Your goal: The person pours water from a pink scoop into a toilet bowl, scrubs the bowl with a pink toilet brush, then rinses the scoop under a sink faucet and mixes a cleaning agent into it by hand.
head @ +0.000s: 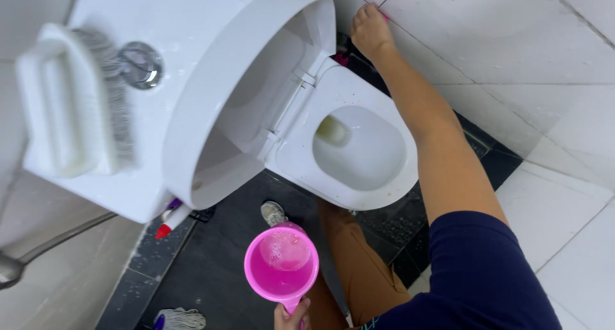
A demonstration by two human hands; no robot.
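Observation:
My left hand is at the bottom edge, closed around the handle of a pink plastic dipper. The dipper holds some soapy water and hangs over the dark floor in front of the white toilet bowl. The toilet's seat and lid are raised. My right arm, in a navy sleeve, reaches past the bowl's right side. My right hand rests flat against the white tiled wall beyond the toilet and holds nothing that I can see.
A white scrubbing brush lies on the cistern beside the chrome flush button. A bottle with a red cap stands beside the toilet. A mop head lies on the dark floor, and a metal pipe crosses at left.

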